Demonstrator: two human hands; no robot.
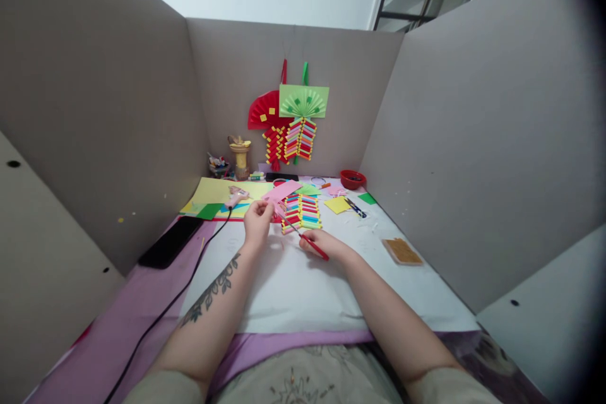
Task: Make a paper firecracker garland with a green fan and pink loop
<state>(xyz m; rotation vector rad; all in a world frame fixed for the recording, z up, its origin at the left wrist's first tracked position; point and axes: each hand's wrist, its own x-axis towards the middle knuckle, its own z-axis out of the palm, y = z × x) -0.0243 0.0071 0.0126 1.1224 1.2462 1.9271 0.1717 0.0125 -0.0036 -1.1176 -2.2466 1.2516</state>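
Note:
My left hand [259, 222] pinches a piece of pink paper [283, 190] near its lower edge, above the middle of the table. In my right hand [319, 243] is a pair of scissors [313, 245] with red handles, its blades pointing up and left toward the pink paper. Whether the blades touch the paper is hard to make out. Just beyond both hands lies a craft of coloured paper rolls [303, 211] with yellow ends, set in two slanting columns.
Left are a pink glue gun [237, 197] with a black cord, coloured paper sheets [213, 190] and a black phone [171, 242]. Right are yellow paper [337, 204], a utility knife [355, 207], a red bowl [353, 178] and a brown pad [402, 251]. Paper fan ornaments [303, 101] hang behind.

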